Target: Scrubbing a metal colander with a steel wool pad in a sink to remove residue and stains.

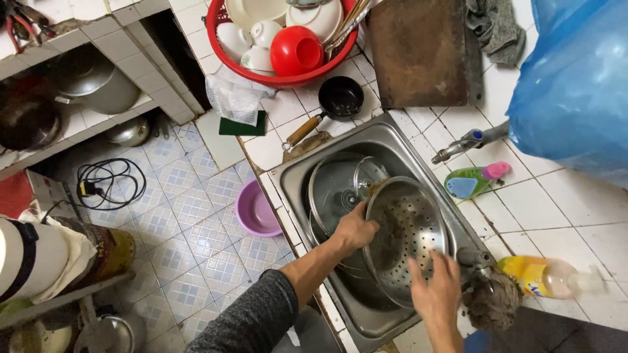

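Note:
A round steel colander (407, 229) is tilted over the steel sink (392, 140). My left hand (355, 229) grips its rim on the left side. Inside the bowl's lower right part, my right hand (437, 287) presses flat, fingers spread. Under the colander lie a steel pot lid (333, 189) and a smaller glass lid (368, 173). A brownish scrubbing pad (492, 302) rests on the sink's right edge.
A red basket (226, 39) of bowls and a small black pan (340, 98) stand on the tiled counter behind the sink. Tap (468, 140), green bottle (472, 182), yellow bottle (546, 276) and blue plastic bag (575, 85) are at right. A purple basin (255, 210) sits on the floor.

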